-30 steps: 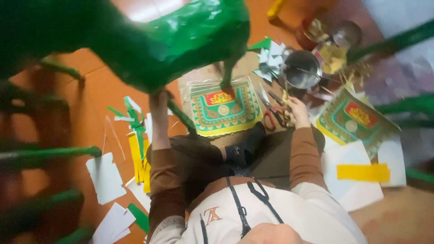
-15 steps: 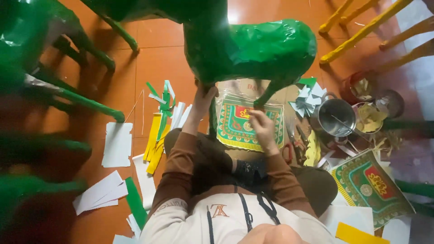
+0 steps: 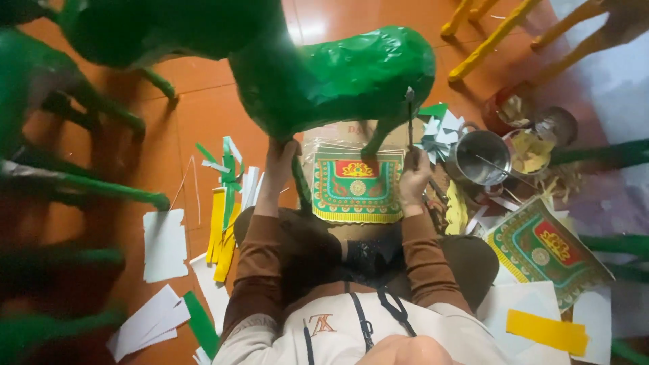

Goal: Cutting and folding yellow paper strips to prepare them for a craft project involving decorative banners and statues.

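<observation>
A big green paper animal figure (image 3: 338, 74) stands on the orange floor in front of me. My left hand (image 3: 280, 162) grips one of its front legs (image 3: 301, 182). My right hand (image 3: 414, 179) holds a thin brush (image 3: 409, 122) upright, its tip touching the figure's rear side. Under the figure lies a green, red and yellow patterned paper sheet (image 3: 355, 189) on cardboard, between my two hands. My knees and brown sleeves fill the bottom middle.
A metal pot (image 3: 480, 157) and two bowls (image 3: 534, 149) sit right of my right hand. A second patterned sheet (image 3: 544, 247) lies at the right. Yellow and green strips (image 3: 220, 230) and white paper pieces (image 3: 164, 243) lie left. More green figures (image 3: 74, 186) stand left, a yellow-legged figure (image 3: 487, 40) top right.
My right hand came from the pot to the figure and raised the brush against its body. My left hand stayed on the leg. The view shifted so the figure sits more to the right.
</observation>
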